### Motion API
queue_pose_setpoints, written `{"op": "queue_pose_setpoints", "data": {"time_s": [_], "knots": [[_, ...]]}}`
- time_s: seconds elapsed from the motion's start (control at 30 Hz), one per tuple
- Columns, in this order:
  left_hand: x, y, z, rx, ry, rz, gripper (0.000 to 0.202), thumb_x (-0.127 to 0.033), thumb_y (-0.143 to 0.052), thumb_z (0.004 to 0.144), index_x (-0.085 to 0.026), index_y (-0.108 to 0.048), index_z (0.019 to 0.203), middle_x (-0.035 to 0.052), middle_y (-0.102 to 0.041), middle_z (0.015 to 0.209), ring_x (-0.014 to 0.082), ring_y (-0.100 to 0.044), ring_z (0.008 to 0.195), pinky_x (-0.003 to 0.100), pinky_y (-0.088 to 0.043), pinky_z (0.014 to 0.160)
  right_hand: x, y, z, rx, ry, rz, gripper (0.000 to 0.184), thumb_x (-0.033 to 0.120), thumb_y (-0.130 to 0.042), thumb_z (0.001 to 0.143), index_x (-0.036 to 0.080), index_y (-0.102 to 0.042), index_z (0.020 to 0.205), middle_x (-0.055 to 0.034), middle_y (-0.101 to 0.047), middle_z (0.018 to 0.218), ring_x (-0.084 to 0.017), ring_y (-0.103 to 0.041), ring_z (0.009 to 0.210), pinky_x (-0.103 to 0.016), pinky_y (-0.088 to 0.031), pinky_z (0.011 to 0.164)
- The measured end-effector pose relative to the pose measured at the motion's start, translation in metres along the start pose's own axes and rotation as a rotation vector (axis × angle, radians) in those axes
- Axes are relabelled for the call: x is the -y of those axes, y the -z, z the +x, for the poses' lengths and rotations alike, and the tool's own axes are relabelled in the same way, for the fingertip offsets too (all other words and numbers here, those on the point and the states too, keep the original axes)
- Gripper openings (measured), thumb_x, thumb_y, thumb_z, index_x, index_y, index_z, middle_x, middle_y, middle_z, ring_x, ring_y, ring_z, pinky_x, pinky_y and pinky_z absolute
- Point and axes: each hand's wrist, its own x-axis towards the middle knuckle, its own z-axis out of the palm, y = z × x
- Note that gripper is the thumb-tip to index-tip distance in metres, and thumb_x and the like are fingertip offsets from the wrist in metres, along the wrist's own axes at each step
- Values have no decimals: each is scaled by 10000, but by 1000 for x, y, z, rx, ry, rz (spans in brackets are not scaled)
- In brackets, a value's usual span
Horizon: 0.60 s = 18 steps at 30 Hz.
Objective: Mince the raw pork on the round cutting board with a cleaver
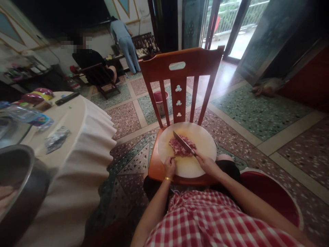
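Observation:
A round pale cutting board [200, 137] lies on the seat of a red wooden chair [180, 68] in front of me. On it sits a flat heap of raw pink meat [178, 147]. My right hand [207, 164] is closed on the handle of a knife [183, 142], whose blade lies across the meat. My left hand [169, 166], with a gold bangle at the wrist, rests on the board at the meat's near edge, fingers curled and touching it.
A table with a white cloth [84, 144] stands at the left with a metal bowl [17, 185], a plastic bottle and a remote. A red basin [272, 195] sits at my right. A pink bucket [161, 101] stands behind the chair. Two people are at the far left.

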Motion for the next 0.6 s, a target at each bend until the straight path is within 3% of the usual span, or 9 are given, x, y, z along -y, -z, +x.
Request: {"op": "queue_pose_setpoints", "data": {"time_s": [0.17, 0.33, 0.5, 0.6], "knots": [[2, -1, 1, 6, 0, 21, 205, -176, -397, 776, -155, -598, 808, 38, -587, 795, 132, -540, 783, 261, -423, 737, 0, 7, -2, -235, 145, 61, 445, 295, -297, 933, 199, -279, 1367, -54, -443, 1258, -217, -449, 1104, -337, -386, 934], [3, 0, 1, 10, -4, 3, 203, -172, -396, 771, -156, -596, 801, 39, -588, 798, 133, -541, 784, 261, -424, 735, -8, 4, 0, -22, -45, -51, 412, 251, -329, 917, 228, -367, 1326, -62, -593, 1063, -259, -583, 899, -382, -487, 784], [0, 0, 1, 24, -7, 27, 208, -167, -397, 767, -153, -601, 802, 42, -593, 794, 133, -544, 779, 259, -425, 735, 5, 17, -1, -246, 155, 50, 439, 268, -313, 933, 200, -282, 1366, -69, -460, 1242, -231, -472, 1081, -349, -419, 902], [-1, -1, 1, 15, -10, 31, 207, -165, -398, 767, -154, -602, 798, 40, -595, 793, 131, -546, 782, 254, -427, 737, -1, 7, -2, -140, 33, -2, 427, 239, -326, 924, 184, -324, 1348, -94, -514, 1179, -251, -537, 993, -378, -448, 856]]}}
